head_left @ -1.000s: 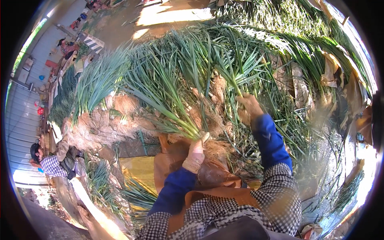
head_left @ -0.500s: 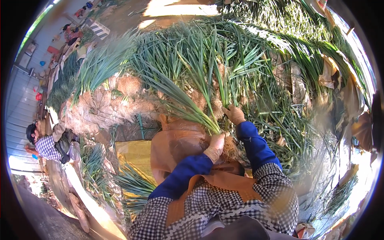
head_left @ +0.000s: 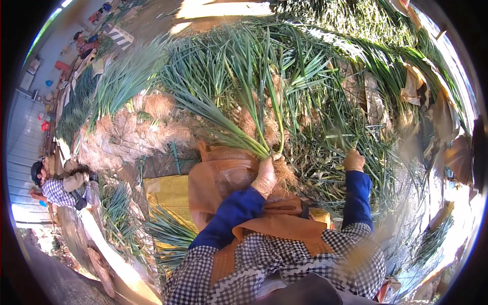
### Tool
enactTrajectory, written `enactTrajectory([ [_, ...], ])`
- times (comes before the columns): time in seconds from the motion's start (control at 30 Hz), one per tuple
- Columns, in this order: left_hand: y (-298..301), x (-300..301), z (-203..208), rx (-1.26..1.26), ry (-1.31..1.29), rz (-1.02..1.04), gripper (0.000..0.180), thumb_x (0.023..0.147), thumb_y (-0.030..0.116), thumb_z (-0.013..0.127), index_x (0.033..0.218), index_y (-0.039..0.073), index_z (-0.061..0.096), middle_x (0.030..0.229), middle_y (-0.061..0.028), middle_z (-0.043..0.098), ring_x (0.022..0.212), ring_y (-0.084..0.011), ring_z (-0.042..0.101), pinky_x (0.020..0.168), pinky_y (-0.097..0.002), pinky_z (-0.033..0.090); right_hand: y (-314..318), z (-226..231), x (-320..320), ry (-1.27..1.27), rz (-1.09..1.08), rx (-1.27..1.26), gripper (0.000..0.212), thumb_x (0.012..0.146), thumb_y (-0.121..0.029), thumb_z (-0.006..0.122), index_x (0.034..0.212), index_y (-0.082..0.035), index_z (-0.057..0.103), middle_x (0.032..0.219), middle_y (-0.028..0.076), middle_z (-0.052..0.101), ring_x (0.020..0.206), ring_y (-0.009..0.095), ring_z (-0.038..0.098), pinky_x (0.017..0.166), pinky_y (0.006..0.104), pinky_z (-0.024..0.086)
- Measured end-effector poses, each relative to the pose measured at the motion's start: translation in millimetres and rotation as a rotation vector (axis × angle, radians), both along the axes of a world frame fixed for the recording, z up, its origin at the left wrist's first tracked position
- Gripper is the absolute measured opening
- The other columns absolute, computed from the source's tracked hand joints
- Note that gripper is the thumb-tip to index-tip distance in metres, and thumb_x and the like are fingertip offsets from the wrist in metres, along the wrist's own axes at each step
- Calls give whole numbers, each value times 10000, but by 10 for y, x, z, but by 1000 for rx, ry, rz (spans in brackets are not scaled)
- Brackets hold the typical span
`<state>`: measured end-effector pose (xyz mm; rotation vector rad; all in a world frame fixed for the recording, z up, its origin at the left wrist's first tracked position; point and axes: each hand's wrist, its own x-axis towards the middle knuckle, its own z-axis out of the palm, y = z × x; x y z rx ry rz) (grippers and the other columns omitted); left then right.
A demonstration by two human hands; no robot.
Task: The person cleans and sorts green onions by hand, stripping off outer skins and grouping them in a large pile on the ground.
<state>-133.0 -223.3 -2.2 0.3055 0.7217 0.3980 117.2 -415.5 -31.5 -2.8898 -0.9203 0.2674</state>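
My left hand (head_left: 266, 178) is closed round the white lower ends of a bunch of green garlic (head_left: 244, 134). Its long flat leaves fan away from me, and a tuft of brown roots (head_left: 285, 173) hangs out beside the hand. To the right, my right hand (head_left: 354, 160) is apart from the bunch, fingers curled, over loose green leaves (head_left: 330, 173). Blurred leaf strips show at its fingertips; whether they are in its grip is unclear. A brown apron (head_left: 218, 178) covers my lap below the bunch.
A large heap of green garlic (head_left: 218, 61) lies ahead, with a mass of roots (head_left: 127, 137) at its left. Yellow sacking (head_left: 170, 195) and more leaves (head_left: 170, 229) lie left of my lap. A person in a checked shirt (head_left: 58, 190) sits at far left; others are farther back.
My right hand has let go of the garlic stalks and swung right, over the loose leaves. The left hand has shifted slightly left, still holding the bunch; one stalk now stands apart, bent upward.
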Motion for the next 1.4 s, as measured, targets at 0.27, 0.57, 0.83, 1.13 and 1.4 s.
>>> enactTrajectory([
  [0.27, -14, 4, -142, -72, -208, -134, 204, 790, 41, 537, 993, 33, 525, 885, -118, 602, 762, -194, 582, 647, -293, 489, 1536, 107, -819, 1452, 74, 966, 310, 893, -313, 466, 932, -33, 593, 675, -14, 553, 570, 75, 492, 506, 212, 401],
  [0.57, -16, -69, -24, -132, -303, -69, 201, 821, 72, 516, 1012, 10, 528, 855, -90, 603, 721, -170, 583, 637, -300, 493, 1362, 331, -1194, 1447, 531, 959, 394, 927, -349, 358, 1142, -54, 505, 1018, 59, 579, 857, 162, 541, 739, 285, 447],
  [0.83, -84, -34, -247, -103, -245, -14, 160, 843, 158, 496, 886, 17, 557, 698, -30, 526, 627, -125, 501, 556, -249, 436, 1179, 649, -1216, 122, 669, 378, 436, 821, -468, 492, 646, -80, 585, 589, 111, 543, 538, 279, 541, 504, 386, 417],
  [1.13, -81, -9, -143, -36, -77, -53, 202, 847, 167, 507, 935, -1, 578, 726, -67, 568, 622, -179, 556, 537, -305, 472, 1063, 88, -727, 1491, -224, 691, 402, 888, -398, 442, 994, -33, 571, 866, 66, 604, 605, 129, 527, 514, 244, 423],
  [1.4, -134, -101, -187, 303, -213, -154, 349, 768, -59, 515, 1107, 16, 478, 1012, -71, 560, 905, -167, 562, 768, -285, 476, 1493, 730, -868, 1352, 175, 748, 360, 877, -223, 505, 1154, 5, 492, 746, 30, 532, 687, 110, 523, 555, 216, 466],
])
